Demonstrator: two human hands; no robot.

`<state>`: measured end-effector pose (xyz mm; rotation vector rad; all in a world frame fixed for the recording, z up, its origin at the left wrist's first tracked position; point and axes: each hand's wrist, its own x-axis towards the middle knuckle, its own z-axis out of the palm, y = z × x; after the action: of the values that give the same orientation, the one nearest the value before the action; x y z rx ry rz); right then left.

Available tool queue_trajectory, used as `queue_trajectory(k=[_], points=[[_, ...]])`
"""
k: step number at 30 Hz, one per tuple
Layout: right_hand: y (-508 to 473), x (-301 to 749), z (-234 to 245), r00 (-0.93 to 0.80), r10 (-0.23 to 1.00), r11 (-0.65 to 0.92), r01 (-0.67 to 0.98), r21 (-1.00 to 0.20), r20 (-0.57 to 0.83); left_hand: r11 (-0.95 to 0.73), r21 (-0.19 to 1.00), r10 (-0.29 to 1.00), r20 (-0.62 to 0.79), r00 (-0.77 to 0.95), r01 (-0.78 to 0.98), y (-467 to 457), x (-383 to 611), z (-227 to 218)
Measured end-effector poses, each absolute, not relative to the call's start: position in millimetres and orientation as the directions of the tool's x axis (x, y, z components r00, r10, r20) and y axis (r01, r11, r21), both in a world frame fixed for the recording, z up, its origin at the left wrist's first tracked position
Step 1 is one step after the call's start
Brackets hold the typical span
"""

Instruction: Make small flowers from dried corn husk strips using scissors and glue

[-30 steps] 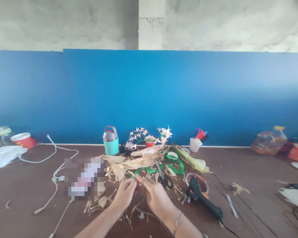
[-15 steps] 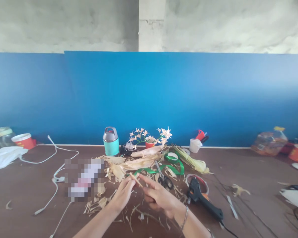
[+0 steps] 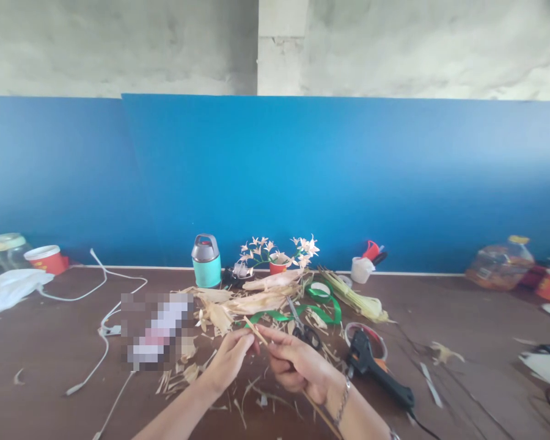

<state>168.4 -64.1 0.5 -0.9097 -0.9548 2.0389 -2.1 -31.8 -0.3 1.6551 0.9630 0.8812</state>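
My left hand [image 3: 228, 360] and my right hand [image 3: 297, 365] meet low in the middle of the brown table [image 3: 50, 354]. Both pinch a thin tan stick [image 3: 255, 330] that slants from upper left, past my right wrist, towards the lower right. Fingers of both hands are closed on it. Just behind the hands lie dried corn husks [image 3: 252, 299], a green ribbon [image 3: 297, 310] and black-handled scissors [image 3: 302, 327]. Husk scraps are scattered under my hands.
A black glue gun [image 3: 376, 370] lies right of my hands beside a small round tub [image 3: 366, 336]. A teal flask [image 3: 206, 261], a pot of husk flowers [image 3: 277, 253] and cups stand along the blue wall. White cables [image 3: 103, 318] run at left.
My right hand has turned palm-up and slid a little lower right along the stick. The stick's upper tip now shows between the two hands. My left hand has hardly moved.
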Motion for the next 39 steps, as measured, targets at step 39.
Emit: queue_trajectory(k=[39], points=[[-70.5, 158.8, 8.4, -0.396, 0.869, -0.413, -0.248, -0.876, -0.298, -0.051, 0.981, 0.968, 0.002, 0.252, 0.186, -36.8, 2.7, -0.7]])
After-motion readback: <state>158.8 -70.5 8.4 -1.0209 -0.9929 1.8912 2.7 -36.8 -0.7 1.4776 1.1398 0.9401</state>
